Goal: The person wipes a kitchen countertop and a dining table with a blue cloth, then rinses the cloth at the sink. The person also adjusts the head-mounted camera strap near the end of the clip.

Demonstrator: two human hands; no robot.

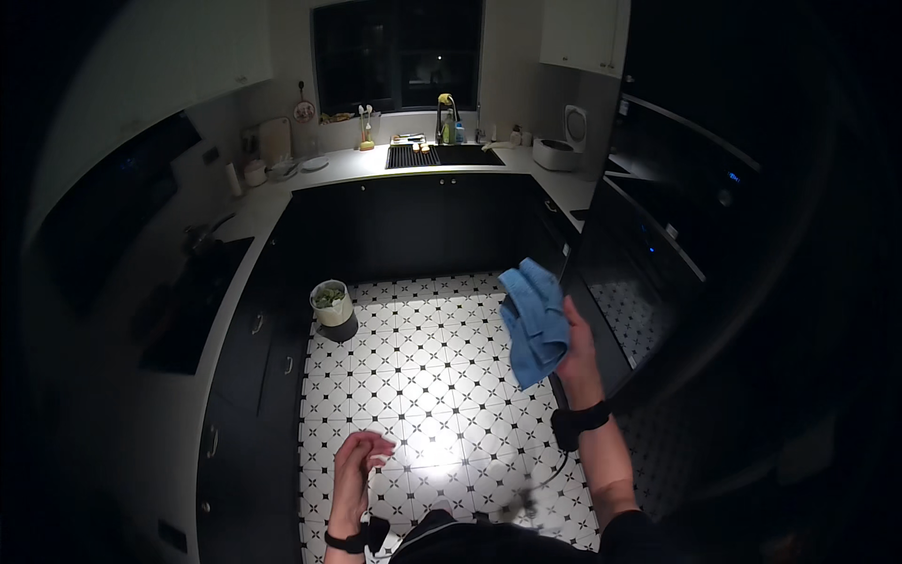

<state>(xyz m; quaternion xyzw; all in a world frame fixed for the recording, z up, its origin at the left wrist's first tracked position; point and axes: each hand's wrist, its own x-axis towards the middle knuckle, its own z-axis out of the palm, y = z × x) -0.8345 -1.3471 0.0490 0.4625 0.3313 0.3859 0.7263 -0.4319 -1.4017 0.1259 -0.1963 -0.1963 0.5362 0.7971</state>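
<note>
A crumpled blue cloth [534,321] hangs from my right hand [581,345], raised over the floor near the dark cabinets on the right. My fingers are mostly hidden behind its folds. My left hand [361,458] holds nothing; it is held low over the patterned tile floor [430,395], fingers loosely curled with a gap to the thumb. Both wrists wear black bands with a small device, and a cable runs down from the right one.
A lined bin [335,310] with green scraps stands by the left cabinets. Ahead, a black sink [472,155] is set in the white counter [338,180]. At the right stands an open-lidded rice cooker [557,154]; a hob [204,303] lies left. Built-in ovens [655,233] line the right.
</note>
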